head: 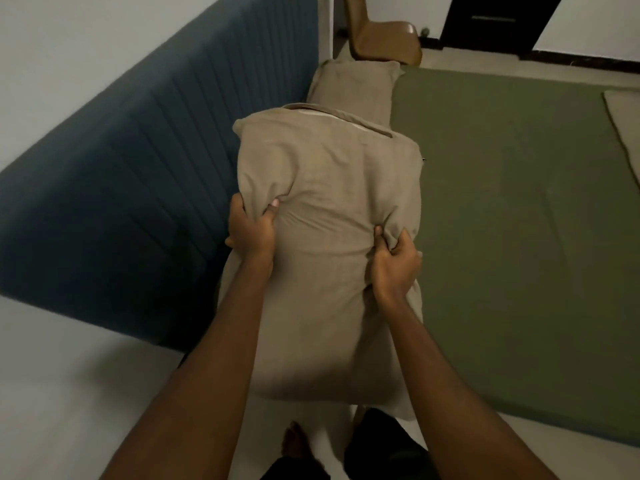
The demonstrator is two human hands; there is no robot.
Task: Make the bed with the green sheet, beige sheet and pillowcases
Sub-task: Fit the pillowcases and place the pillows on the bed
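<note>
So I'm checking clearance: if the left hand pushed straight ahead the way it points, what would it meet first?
Probably the blue headboard just beyond the left hand, which grips the pillow; depth is unclear.

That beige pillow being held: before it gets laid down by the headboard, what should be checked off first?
1. Both hands grip it: left hand, right hand pinch the beige pillow: ok.
2. Case fully closed: white shows at the far opening: not ok.
3. Green sheet smooth: ok.
4. Other pillow already at headboard: ok.
5. Beige sheet spread: not ok.
</note>
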